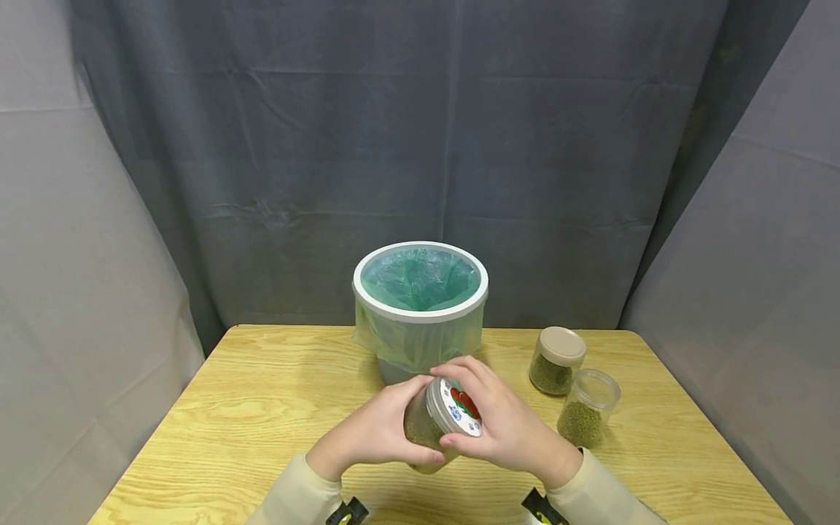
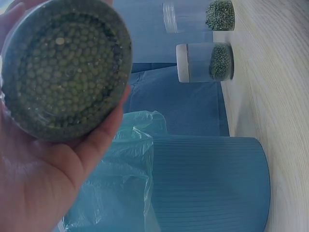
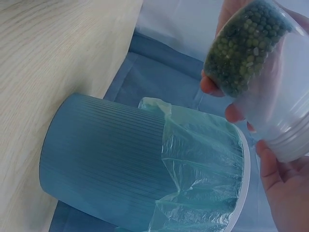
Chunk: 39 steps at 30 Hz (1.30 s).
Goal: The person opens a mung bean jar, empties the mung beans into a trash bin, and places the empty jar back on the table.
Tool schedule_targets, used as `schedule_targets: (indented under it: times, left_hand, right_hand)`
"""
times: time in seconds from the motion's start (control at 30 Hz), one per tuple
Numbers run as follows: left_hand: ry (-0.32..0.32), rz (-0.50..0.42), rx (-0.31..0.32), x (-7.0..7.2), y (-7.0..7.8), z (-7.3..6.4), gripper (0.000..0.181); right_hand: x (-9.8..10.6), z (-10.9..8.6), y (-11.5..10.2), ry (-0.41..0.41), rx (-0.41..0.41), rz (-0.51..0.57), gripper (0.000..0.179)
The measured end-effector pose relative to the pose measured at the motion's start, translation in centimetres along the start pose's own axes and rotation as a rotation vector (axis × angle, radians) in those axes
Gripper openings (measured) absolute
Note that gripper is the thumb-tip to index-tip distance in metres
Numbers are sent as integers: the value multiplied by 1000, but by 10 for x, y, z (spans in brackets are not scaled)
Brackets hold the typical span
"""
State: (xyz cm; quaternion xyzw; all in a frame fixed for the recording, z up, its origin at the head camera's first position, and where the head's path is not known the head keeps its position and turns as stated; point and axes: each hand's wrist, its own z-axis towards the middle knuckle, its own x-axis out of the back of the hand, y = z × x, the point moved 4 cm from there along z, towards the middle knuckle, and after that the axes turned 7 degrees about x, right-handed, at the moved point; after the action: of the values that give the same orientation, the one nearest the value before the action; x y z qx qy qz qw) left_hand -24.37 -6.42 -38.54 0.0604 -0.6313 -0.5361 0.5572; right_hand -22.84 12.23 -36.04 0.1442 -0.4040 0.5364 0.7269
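Two jars (image 1: pixel 558 364) (image 1: pixel 582 421) stand right of the held jar (image 1: pixel 423 423), a bin (image 1: pixel 420 339) beyond.

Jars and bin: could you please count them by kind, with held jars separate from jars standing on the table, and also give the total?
Held jar: 1
Standing jars: 2
White-rimmed bin: 1
Total: 4
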Motion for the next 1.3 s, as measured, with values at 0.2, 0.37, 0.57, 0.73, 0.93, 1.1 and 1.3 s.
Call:
schedule_targets:
  times: [0.2,0.37,0.57,0.73,0.93,1.1,1.3]
  left_hand:
    - [-41,6,2,0,-1,-1,89]
    - [-90,-18,-29,-1,-1,-2,93]
    - [-96,-60,-14,-3,0,-4,92]
    - [26,0,37,-4,4,-7,87]
    - [185,189,53,-4,6,-11,89]
    - [270,292,3,-4,9,-13,92]
    - [314,327,-42,-5,9,-15,92]
  right_hand:
    - [-1,-2,0,8,49,5,73]
    - [-2,-4,-2,29,141,6,74]
    - [0,-4,-5,69,241,7,76]
    - [5,-2,-6,30,121,33,82]
    - [9,-4,-5,-26,-144,-13,76]
    - [6,-4,-7,-39,-225,-88,78]
    - [3,-4,-8,-70,-240,-86,75]
